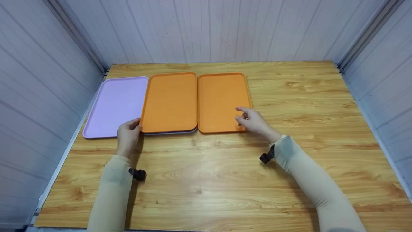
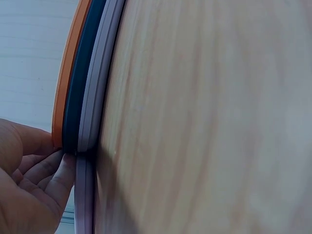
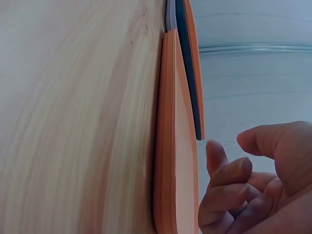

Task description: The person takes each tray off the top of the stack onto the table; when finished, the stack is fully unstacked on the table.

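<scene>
A stack of trays lies left of centre: an orange tray point(image 1: 170, 103) on top, a dark blue tray point(image 2: 80, 87) beneath it, and a pale purple tray point(image 2: 96, 87) at the bottom. At the stack's near left corner my left hand point(image 1: 128, 133) pinches the orange and dark blue trays, thumb at the orange rim and fingertips under the blue edge. My right hand point(image 1: 256, 122) hovers over the near right corner of a second orange tray point(image 1: 222, 100). Its thumb and index finger stand apart, the other fingers are loosely curled, and it holds nothing.
A lilac tray point(image 1: 117, 106) lies flat left of the stack, close against it. All the trays are on a wood-grain table point(image 1: 199, 180). Pale panel walls point(image 1: 206, 32) enclose the table at the back and both sides.
</scene>
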The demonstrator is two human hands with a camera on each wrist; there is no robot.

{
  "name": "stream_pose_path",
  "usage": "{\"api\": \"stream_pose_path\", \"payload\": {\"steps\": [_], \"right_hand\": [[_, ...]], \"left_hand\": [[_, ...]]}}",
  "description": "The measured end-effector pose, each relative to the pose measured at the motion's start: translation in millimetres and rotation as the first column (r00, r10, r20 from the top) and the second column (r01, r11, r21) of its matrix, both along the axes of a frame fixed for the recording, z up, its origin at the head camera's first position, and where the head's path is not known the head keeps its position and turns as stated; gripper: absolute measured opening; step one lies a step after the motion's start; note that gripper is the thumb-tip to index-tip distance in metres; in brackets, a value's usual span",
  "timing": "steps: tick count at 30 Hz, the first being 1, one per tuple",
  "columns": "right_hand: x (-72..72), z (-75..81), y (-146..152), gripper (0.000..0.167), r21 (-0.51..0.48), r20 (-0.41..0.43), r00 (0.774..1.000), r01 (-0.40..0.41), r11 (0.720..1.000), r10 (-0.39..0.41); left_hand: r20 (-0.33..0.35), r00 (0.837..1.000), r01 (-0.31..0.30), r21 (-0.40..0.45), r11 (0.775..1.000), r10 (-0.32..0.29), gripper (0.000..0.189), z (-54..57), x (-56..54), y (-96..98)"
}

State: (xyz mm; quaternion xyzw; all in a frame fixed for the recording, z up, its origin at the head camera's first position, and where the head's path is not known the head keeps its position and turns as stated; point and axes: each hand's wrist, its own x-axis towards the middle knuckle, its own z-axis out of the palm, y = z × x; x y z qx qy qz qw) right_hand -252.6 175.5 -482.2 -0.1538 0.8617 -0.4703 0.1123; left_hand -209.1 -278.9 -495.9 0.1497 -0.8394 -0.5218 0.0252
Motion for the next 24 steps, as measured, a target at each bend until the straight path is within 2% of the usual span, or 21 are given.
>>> {"api": "stream_pose_path", "payload": {"steps": [9,20,24], "right_hand": [[2.4,0.5,-21.9,0.051,-0.015,0.04,0.998,-0.052,0.999,0.053],[2.8,-1.7,-47.2,0.054,0.019,0.053,0.993,-0.109,0.994,0.108],[2.6,-3.6,-57.3,0.055,0.007,0.073,0.991,-0.11,0.994,0.109]], "left_hand": [[0.028,1.0,0.007,0.002,1.0,-0.007,0.04,0.7,0.3,-0.8],[0.042,0.999,0.008,0.012,1.0,-0.008,0.039,-0.2,0.5,-0.2],[0.021,1.0,0.011,0.029,1.0,-0.012,0.04,-0.4,1.7,0.9]]}}
